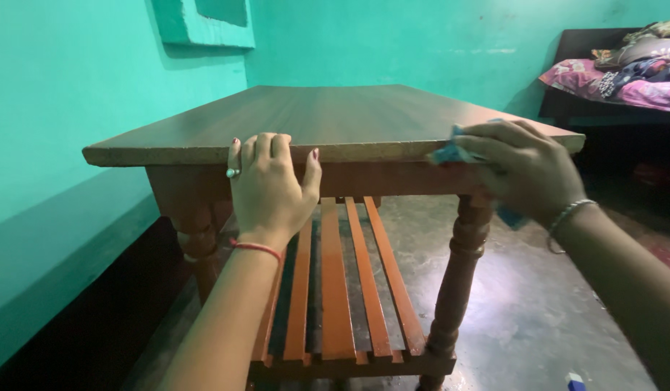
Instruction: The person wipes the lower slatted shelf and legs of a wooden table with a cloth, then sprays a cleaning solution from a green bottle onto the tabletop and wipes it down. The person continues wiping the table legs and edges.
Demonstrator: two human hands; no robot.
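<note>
The left hand [270, 185] rests on the near edge of the wooden bench [328, 116], fingers curled over the top and thumb pressed against the front rim; it grips the edge and holds nothing else. A ring sits on one finger and a red thread circles the wrist. The right hand [527, 170] is closed around a blue cloth [451, 152], pressing it against the bench's near right corner; the hand is slightly blurred, and a tail of the cloth hangs below the palm. A thin bangle is on that wrist.

The bench has a dark brown, flat top with a pale worn rim, turned legs [458, 275] and a lower shelf of orange-brown slats [335, 289] running away from the viewer. It stands just beside a turquoise wall [60, 108] on the left.

Beyond it on the right, a bed [617, 80] carries crumpled patterned bedding. The floor [523, 304] is bare grey concrete, with a small blue and white object [575, 380] near the lower edge.
</note>
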